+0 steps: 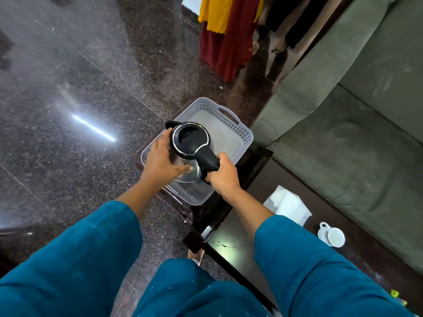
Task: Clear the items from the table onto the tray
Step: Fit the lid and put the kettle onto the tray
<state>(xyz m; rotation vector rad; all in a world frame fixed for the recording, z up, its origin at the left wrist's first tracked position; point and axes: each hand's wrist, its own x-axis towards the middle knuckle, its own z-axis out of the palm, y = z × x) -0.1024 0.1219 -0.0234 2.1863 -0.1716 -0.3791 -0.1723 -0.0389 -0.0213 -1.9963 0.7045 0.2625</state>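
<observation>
An electric kettle with a black lid, black handle and steel body is held over the near left part of a light grey perforated tray. My right hand is wrapped around the kettle's handle. My left hand presses flat against the kettle's steel side, thumb near the base. I cannot tell whether the kettle's base touches the tray floor. On the dark table at the lower right lie a white cup tipped on its side and a white crumpled paper or cloth.
The tray rests on a dark brown stool beside the table's far end. A grey-green sofa runs along the right. Red and yellow cloth hangs at the top, with someone's bare feet beside it. Polished dark stone floor spreads left.
</observation>
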